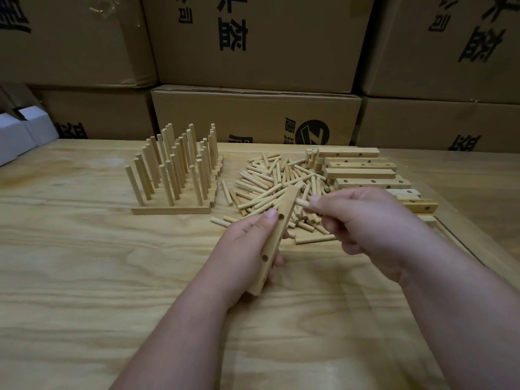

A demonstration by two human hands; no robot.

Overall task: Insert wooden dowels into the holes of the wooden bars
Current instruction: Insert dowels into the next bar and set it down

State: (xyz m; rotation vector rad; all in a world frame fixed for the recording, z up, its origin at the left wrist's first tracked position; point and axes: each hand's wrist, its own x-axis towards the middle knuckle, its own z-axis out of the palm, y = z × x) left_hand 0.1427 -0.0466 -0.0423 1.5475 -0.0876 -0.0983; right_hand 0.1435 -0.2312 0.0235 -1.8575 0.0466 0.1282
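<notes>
My left hand [247,249] grips a wooden bar [277,237] tilted on end above the table, its face with empty holes turned toward me. My right hand [363,220] pinches a short wooden dowel [302,203] whose tip points at the bar's upper end, a small gap apart from it. A loose heap of dowels [275,184] lies behind both hands. Empty bars [363,171] with holes are stacked at the right. At the left stand several bars with upright dowels in them [177,170].
The work happens on a pale wooden table [112,277]. Stacked cardboard boxes [253,114] wall off the far edge. White boxes [19,133] sit at the far left corner. A raised strip [455,243] runs along the table on the right.
</notes>
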